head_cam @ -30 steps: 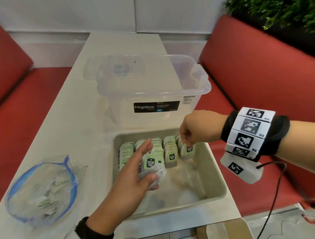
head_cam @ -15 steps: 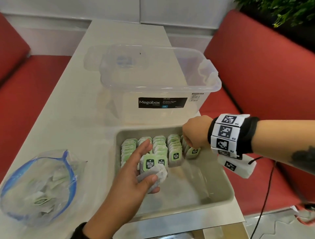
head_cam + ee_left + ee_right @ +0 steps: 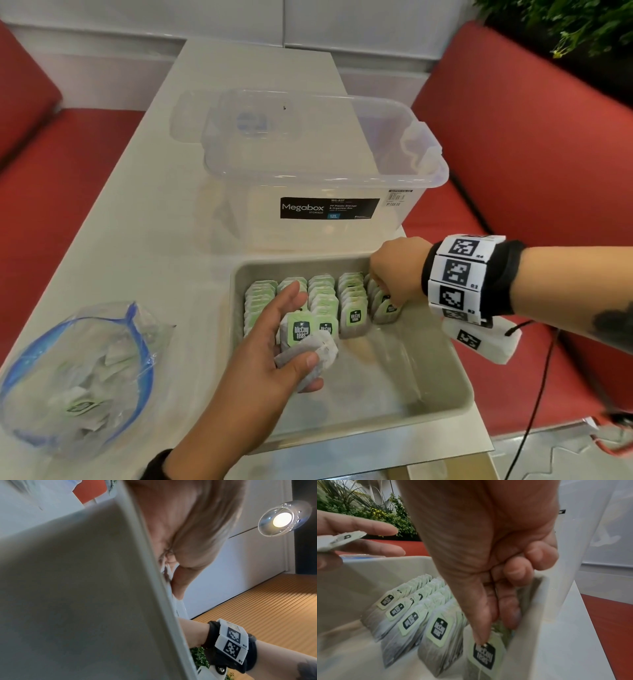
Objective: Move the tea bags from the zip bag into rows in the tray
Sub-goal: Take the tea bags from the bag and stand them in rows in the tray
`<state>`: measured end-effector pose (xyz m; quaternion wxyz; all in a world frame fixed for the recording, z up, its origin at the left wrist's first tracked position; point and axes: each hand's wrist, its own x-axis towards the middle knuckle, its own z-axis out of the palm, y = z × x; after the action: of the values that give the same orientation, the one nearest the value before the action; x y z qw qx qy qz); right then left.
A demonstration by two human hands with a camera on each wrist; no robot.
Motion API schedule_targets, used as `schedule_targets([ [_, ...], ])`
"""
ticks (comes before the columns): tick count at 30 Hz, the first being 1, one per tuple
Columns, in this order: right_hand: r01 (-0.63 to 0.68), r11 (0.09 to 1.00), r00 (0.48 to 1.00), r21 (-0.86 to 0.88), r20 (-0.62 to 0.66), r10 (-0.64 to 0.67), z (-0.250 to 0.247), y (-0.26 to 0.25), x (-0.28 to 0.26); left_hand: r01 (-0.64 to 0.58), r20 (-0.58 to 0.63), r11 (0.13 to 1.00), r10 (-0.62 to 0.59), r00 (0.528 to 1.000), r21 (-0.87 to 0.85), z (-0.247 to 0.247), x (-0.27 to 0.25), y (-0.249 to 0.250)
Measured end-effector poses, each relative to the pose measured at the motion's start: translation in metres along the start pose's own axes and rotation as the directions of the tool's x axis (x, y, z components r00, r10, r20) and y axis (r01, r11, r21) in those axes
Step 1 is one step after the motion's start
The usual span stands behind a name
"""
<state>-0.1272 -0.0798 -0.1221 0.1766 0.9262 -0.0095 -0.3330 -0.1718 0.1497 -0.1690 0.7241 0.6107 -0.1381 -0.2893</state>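
Note:
A grey tray [image 3: 376, 421] holds several rows of green-tagged tea bags [image 3: 352, 301] against its far wall. My right hand [image 3: 390, 291] reaches down into the rightmost row. In the right wrist view its thumb and curled fingers pinch the front tea bag [image 3: 483, 654] beside the tray wall [image 3: 527, 615]. My left hand [image 3: 301, 346] hovers over the tray's near-left part and grips a small stack of tea bags [image 3: 317, 354] between thumb and fingers. The clear zip bag [image 3: 68, 370] with a blue zip lies open at the left with more tea bags inside. The left wrist view is mostly filled by the tray's outer wall [image 3: 85, 588].
A clear Megabox storage box [image 3: 325, 164] stands right behind the tray, with its lid [image 3: 205, 116] behind it. Red bench seats [image 3: 531, 154] flank the narrow white table [image 3: 137, 222]. A black cable [image 3: 534, 404] hangs from my right wrist past the table's right edge.
My right hand has gone lower and further into the rightmost row with its tea bag. My left hand keeps its stack in the same spot over the tray.

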Motion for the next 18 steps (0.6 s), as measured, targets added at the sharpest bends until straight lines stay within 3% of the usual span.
schedule_targets([
  [4,0.011,0.998,0.997,0.062,-0.075,-0.006,-0.007,0.001,-0.010,0.095,-0.068,0.981,-0.108,0.992,-0.171,-0.002,0.004,0.007],
  [7,0.144,0.963,0.962,0.226,-0.262,-0.083,-0.016,-0.001,-0.024,0.178,-0.060,0.905,-0.217,0.974,-0.387,-0.003,0.005,0.017],
  [9,0.340,0.876,0.890,0.342,-0.419,-0.182,-0.021,-0.007,-0.036,0.196,-0.040,0.860,-0.243,0.969,-0.471,-0.003,0.005,0.022],
  [12,0.586,0.749,0.746,0.310,-0.567,-0.349,-0.021,-0.019,-0.053,0.207,-0.010,0.824,-0.250,0.968,-0.527,-0.002,0.004,0.028],
  [15,0.707,0.665,0.628,0.242,-0.646,-0.433,-0.014,-0.027,-0.060,0.225,0.019,0.821,-0.253,0.967,-0.525,0.000,0.002,0.032],
  [18,0.765,0.570,0.580,0.300,-0.706,-0.406,-0.012,-0.025,-0.065,0.230,0.021,0.832,-0.255,0.967,-0.504,0.001,-0.001,0.032],
])
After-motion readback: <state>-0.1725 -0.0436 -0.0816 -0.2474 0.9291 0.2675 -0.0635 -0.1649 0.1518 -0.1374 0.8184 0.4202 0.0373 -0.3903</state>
